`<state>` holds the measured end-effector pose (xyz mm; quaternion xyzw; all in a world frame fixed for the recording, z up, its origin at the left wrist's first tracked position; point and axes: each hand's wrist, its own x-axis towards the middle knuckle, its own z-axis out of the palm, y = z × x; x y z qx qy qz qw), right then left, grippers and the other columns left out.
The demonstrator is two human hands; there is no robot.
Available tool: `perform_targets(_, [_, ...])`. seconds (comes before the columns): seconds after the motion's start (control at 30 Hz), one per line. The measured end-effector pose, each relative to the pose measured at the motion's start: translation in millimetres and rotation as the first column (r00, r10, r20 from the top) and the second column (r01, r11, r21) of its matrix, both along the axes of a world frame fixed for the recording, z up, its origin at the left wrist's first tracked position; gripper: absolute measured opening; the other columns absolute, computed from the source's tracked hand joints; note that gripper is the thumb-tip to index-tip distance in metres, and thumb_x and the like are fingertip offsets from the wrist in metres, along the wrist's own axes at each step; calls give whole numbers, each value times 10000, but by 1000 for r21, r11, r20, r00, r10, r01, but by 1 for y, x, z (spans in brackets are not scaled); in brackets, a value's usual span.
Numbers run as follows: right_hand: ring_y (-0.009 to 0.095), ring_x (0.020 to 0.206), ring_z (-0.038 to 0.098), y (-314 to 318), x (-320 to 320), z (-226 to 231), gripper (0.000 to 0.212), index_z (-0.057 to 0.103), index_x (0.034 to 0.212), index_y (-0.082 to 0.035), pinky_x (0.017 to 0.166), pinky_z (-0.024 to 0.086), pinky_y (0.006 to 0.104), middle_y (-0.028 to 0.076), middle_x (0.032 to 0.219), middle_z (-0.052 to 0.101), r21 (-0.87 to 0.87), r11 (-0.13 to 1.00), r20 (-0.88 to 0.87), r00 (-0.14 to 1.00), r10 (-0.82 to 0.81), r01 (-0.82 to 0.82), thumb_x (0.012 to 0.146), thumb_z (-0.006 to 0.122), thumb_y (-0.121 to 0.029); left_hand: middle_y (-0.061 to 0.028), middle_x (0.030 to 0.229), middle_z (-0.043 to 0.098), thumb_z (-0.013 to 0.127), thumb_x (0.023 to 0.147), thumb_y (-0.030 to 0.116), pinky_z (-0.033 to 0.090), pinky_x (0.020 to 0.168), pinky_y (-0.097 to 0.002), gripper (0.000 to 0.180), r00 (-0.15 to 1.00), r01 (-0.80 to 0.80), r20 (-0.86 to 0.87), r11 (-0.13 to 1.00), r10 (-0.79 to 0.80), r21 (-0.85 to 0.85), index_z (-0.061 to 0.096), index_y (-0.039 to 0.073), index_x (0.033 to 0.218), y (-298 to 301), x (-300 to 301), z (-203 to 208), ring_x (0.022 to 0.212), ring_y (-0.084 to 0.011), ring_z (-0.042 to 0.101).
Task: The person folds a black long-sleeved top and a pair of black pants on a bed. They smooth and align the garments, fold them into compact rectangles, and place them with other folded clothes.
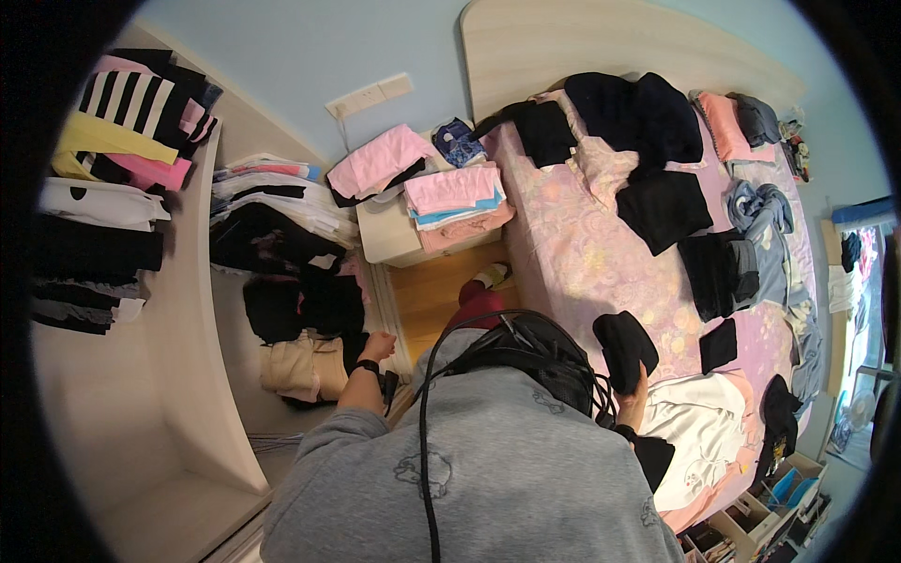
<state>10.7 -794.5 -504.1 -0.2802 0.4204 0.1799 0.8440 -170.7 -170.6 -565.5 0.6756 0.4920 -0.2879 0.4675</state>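
Note:
My right hand (638,392) grips the lower edge of a folded black garment (626,349), held over the right part of the bed. Its fingers are mostly hidden under the cloth. My left hand (379,346) is closed in a loose fist beside the open wardrobe, and nothing shows in it. Close to that hand lie a folded beige garment (302,368) and a pile of black clothes (305,305) on the wardrobe's lower shelf. A white garment (694,427) is spread on the bed next to my right hand.
The wardrobe's upright panel (208,272) stands at my left, with stacked clothes (131,117) beyond it. A nightstand (385,233) bears folded pink clothes (455,192). More dark garments (664,208) lie across the flowered bed (572,253). Open drawers (751,516) stand at lower right.

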Motion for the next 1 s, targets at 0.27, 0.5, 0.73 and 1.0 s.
perform_targets(0.27, [314, 1036, 674, 0, -19, 0, 426, 634, 1229, -37, 886, 565, 459, 142, 1168, 689, -83, 996, 33, 999, 18, -16, 909, 633, -318, -128, 800, 660, 577, 940, 255, 496, 628, -373, 294, 984, 89, 144, 989, -106, 116, 657, -28, 940, 8, 40, -10, 735, -209, 651])
perform_targets(0.5, [290, 946, 700, -13, -42, -9, 363, 664, 1145, -46, 826, 582, 422, 107, 1070, 723, -183, 982, -30, 998, -49, 43, 902, 644, -314, -126, 760, 668, 601, 911, 235, 484, 624, -379, 273, 959, 191, 178, 968, -219, 161, 663, -27, 869, 8, 72, -7, 672, -212, 623])
perform_targets(0.73, [308, 1030, 674, -5, -51, 4, 379, 638, 1205, -27, 855, 578, 439, 146, 1140, 693, -303, 952, 181, 978, 100, -42, 931, 609, -287, -100, 715, 663, 597, 931, 240, 478, 592, -367, 289, 962, 128, 226, 986, -151, 109, 659, -10, 798, 12, 64, -25, 613, -195, 613])
perform_targets(1.0, [312, 1038, 672, 9, -42, 12, 415, 606, 1246, -38, 869, 571, 443, 142, 1176, 680, -412, 907, 246, 949, 199, -83, 941, 582, -319, -102, 708, 655, 584, 939, 286, 482, 596, -377, 315, 971, 152, 164, 980, -171, 125, 647, 9, 803, 9, 51, -17, 622, -197, 611])
